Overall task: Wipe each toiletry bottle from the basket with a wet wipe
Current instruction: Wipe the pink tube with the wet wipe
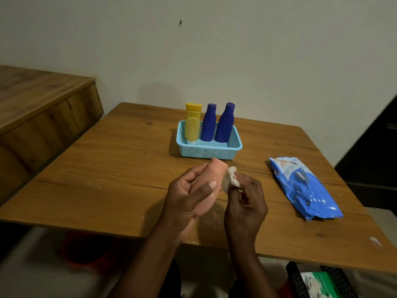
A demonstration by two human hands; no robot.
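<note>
We hold the peach bottle (211, 186) in our left hand (189, 203), fingers curled round its body, above the near middle of the bench (107, 168). Its long axis runs from the palm up and away toward the basket (209, 150), far end tilted slightly right. Our right hand (245, 203) pinches the wet wipe (231, 181), bunched, against the bottle's right flank near the far end; the wipe lies just right of the bottle, touching it. Right hand is nearer the wipe pack (305, 188).

Bottle: smooth, rounded, pale peach, a wet sheen low on the body. Judgement: wiping under way.

In the basket stand two blue bottles (217, 123) and two yellow containers (192, 123).
</note>
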